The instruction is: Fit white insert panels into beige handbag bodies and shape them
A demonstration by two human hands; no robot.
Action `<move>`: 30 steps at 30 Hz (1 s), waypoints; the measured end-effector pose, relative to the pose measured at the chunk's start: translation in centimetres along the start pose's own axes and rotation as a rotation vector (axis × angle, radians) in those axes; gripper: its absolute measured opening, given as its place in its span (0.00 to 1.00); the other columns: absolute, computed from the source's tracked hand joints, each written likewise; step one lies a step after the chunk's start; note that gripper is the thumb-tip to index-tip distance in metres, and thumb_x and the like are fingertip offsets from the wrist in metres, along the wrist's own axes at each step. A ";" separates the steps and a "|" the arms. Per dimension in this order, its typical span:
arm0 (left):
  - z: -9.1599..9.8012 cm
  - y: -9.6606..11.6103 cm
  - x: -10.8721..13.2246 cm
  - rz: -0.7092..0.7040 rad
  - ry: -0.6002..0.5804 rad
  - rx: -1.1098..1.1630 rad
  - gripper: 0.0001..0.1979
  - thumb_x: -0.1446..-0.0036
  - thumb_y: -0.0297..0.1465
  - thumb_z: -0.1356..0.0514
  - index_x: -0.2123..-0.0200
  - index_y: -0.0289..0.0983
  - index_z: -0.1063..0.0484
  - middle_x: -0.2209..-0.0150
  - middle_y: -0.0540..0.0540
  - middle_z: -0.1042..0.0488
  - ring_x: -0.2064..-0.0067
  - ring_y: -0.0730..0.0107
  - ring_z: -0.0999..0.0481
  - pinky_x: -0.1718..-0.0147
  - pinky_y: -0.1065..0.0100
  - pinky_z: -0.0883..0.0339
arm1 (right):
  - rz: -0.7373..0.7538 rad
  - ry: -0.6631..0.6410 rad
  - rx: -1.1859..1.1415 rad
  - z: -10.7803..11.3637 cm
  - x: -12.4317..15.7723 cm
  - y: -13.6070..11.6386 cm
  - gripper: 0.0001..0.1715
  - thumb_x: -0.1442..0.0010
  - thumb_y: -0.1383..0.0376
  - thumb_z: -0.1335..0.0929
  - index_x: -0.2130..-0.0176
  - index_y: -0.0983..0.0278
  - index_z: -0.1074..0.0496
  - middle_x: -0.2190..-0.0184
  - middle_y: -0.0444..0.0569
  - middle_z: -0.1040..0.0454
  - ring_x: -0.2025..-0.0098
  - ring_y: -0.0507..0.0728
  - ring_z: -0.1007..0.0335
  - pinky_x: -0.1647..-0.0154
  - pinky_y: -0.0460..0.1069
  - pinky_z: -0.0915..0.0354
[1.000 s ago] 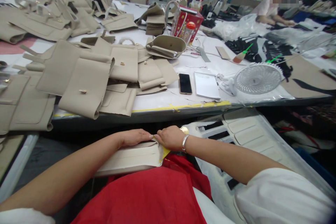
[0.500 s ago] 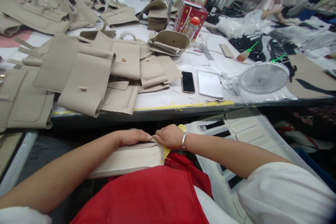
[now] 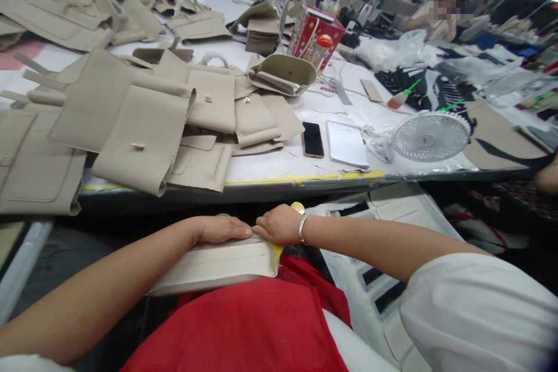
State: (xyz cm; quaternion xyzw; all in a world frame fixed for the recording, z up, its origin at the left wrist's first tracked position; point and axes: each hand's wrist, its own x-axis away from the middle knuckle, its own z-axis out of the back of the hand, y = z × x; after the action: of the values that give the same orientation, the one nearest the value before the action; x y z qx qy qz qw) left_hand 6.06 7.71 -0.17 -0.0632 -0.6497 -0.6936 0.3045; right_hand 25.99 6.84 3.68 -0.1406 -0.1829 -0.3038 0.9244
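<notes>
A cream leather bag panel point(image 3: 218, 264) lies across my lap on a red cloth point(image 3: 248, 325), below the table edge. My left hand point(image 3: 220, 228) rests flat on the panel's far edge, fingers stretched out together. My right hand point(image 3: 279, 224), with a silver bracelet at the wrist, is curled with fingertips pinched on the panel's right corner, where a yellow strip point(image 3: 275, 253) shows. A yellowish round object point(image 3: 297, 207) peeks out behind the right hand. The fingertips of both hands nearly meet.
On the white worktable point(image 3: 270, 165) lie several beige bag pieces point(image 3: 143, 133), a black phone point(image 3: 313, 139), a white pad point(image 3: 346, 143), a small white fan point(image 3: 429, 136) and a red box point(image 3: 314, 35). Other people work at the far side. White trays point(image 3: 392, 209) sit beside my right arm.
My hands have stayed on the panel's edge, almost still. The view shifted a little, and the right hand slid slightly along the corner.
</notes>
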 end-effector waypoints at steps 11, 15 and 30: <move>1.3 0.5 3.9 0.069 0.045 -0.084 0.25 0.48 0.50 0.47 0.56 0.40 0.27 0.56 0.47 0.25 0.55 0.61 0.28 0.54 0.69 0.41 | 0.077 0.018 0.057 1.3 -3.5 -1.6 0.29 0.35 0.54 0.51 0.62 0.64 0.30 0.65 0.53 0.25 0.63 0.59 0.28 0.66 0.51 0.38; 1.2 1.2 7.7 0.172 0.134 -0.230 0.27 0.48 0.51 0.48 0.51 0.42 0.30 0.49 0.47 0.29 0.49 0.58 0.31 0.50 0.68 0.43 | 0.174 0.014 0.046 1.9 -6.2 -3.3 0.30 0.35 0.53 0.52 0.59 0.62 0.30 0.62 0.52 0.25 0.60 0.58 0.29 0.65 0.51 0.37; -8.6 5.4 2.7 0.167 0.493 -0.776 0.50 0.63 0.51 0.38 0.40 0.32 0.49 0.38 0.33 0.48 0.39 0.49 0.46 0.43 0.57 0.52 | -0.424 0.204 0.054 1.1 6.4 0.7 0.29 0.34 0.54 0.51 0.61 0.63 0.30 0.63 0.53 0.24 0.60 0.60 0.28 0.62 0.51 0.38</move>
State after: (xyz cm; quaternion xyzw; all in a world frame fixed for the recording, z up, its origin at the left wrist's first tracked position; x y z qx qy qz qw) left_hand 9.20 -1.13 4.54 -0.0578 -0.2430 -0.8529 0.4585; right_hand 30.98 4.52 7.30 -0.0427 -0.1220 -0.4988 0.8570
